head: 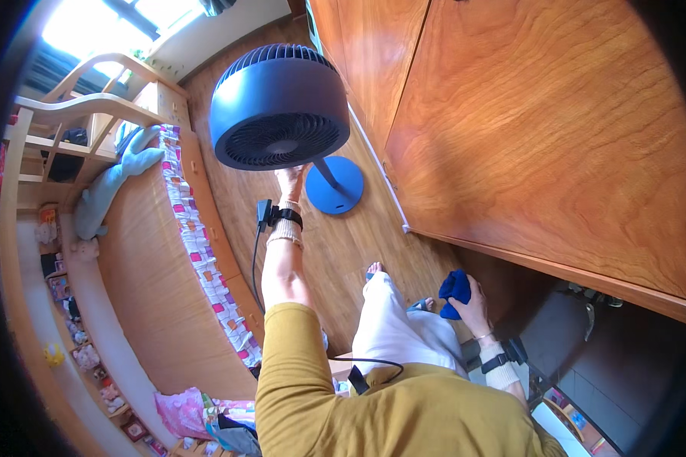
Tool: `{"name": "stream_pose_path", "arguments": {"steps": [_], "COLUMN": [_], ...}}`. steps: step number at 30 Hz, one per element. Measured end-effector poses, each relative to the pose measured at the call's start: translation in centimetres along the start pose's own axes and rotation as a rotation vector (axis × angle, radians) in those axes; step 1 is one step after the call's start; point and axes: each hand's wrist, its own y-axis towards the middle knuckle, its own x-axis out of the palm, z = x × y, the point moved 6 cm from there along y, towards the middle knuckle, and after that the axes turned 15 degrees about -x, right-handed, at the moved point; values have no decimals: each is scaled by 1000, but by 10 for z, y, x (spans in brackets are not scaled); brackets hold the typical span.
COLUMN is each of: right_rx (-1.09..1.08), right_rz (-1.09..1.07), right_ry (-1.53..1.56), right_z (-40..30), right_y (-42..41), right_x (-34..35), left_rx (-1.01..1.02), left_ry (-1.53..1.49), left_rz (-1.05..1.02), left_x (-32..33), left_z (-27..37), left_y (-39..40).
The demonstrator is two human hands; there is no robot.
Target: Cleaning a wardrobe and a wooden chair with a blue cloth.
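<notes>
A dark pedestal fan with a round head (280,108) and a flat round base (334,185) stands on the wooden floor before me. My left hand (291,181) reaches up beneath the fan head, close to its pole; the head hides the fingers, so whether they grip anything cannot be told. At my right side, my right hand (473,307) is closed around a bunched dark blue cloth (456,292). Both wrists wear black straps with small devices over light cuffs.
Along the left runs a wooden bed (166,274) with a patterned edge strip and a grey-blue plush toy (100,200). Large wooden cabinet doors (537,131) rise at the right. A black cable (255,263) hangs from the left wrist device. My feet are on the floor below.
</notes>
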Motion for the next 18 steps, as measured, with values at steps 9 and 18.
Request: {"name": "stream_pose_path", "arguments": {"steps": [9,18], "right_rx": [-35,-4], "right_rz": [-67,-52], "right_ry": [38,-9], "right_z": [-11,17], "right_y": [8,-2], "right_x": [5,16], "left_rx": [-150,44], "left_ry": [84,-5], "left_rz": [-60,-8], "left_x": [6,5], "left_z": [-24,-20], "left_y": [7,11]}}
